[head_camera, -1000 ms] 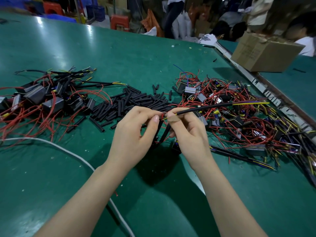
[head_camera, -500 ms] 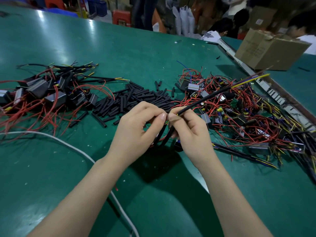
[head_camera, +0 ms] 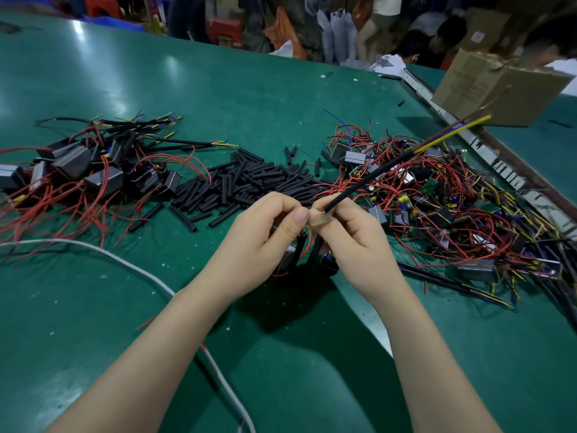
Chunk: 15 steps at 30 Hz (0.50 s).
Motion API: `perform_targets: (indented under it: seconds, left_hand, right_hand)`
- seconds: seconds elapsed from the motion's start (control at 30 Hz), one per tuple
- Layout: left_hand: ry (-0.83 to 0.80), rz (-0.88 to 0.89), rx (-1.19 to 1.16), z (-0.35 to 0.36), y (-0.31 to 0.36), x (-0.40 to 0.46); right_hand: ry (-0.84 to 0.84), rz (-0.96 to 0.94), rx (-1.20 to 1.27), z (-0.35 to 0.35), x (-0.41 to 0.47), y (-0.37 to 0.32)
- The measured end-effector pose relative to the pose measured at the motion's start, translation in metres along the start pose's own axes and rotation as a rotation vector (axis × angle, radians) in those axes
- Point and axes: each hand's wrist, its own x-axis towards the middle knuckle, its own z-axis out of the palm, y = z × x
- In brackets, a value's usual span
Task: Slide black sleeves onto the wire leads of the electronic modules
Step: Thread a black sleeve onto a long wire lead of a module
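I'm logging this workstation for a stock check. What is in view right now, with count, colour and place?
table: one, green, under everything
loose sleeves: a heap, too many to count, black, table centre
sleeved modules: a pile, dark with red leads, far left
unsleeved modules: a tangled pile, red and yellow wires, right
cardboard box: one, brown, far right
white cable: one, lying across the near left
held cable: one, black with yellow and dark wires at its tip, rising to the right
left hand: pinches at the cable's end
right hand: grips the cable
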Motion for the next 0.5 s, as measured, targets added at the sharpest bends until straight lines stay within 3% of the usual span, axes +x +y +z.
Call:
perform_targets:
  seconds: [0.17,0.4,0.5]
  left_hand:
    - [-0.059,-0.026,-0.105,0.0019,0.0049,-0.0020]
    - [0.011,-0.047,-0.174,0.0034,0.0017,-0.0012]
    - [0.014,-0.154,-0.244,0.0013,0.0002,0.0022]
  right_hand:
    - [-0.031,0.006,0.035,-0.0014,-0.0003,-0.0011]
    - [-0.027,0.050,0.165,-0.0018,0.0004,-0.0023]
    - [0.026,0.093,0.187,-0.0044,0.0025,-0.0020]
